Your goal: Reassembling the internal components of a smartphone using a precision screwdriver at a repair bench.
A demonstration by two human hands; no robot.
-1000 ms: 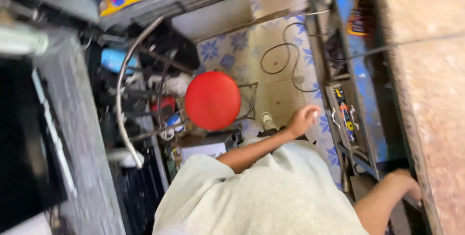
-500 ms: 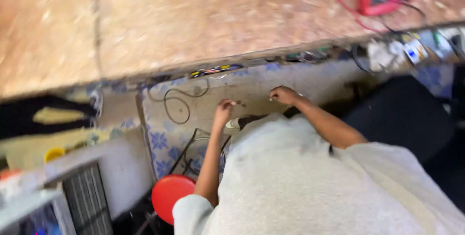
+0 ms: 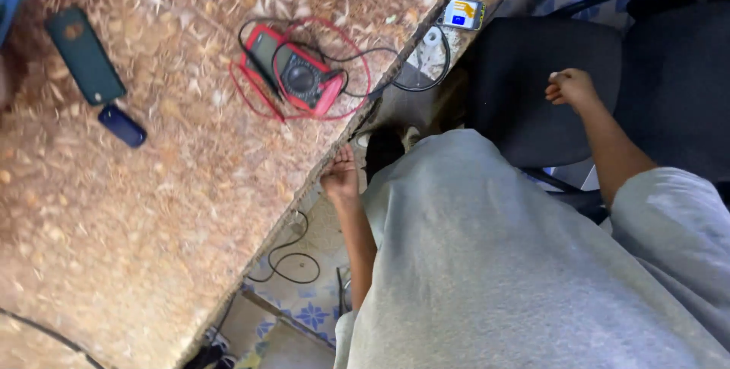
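At counter edge: left hand (image 3: 340, 176), fingers curled onto the counter (image 3: 152, 209) rim.
Over black chair (image 3: 547, 87): right hand (image 3: 572, 87), loosely fisted, empty.
Near that edge: red multimeter (image 3: 296, 76).

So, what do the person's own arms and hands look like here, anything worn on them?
Both arms are bare from the short sleeves down. The left hand and right hand wear no gloves, and no watch, ring or bracelet shows. The light grey T-shirt has loose short sleeves, plain, without any print in view. No cables or markings on either arm.
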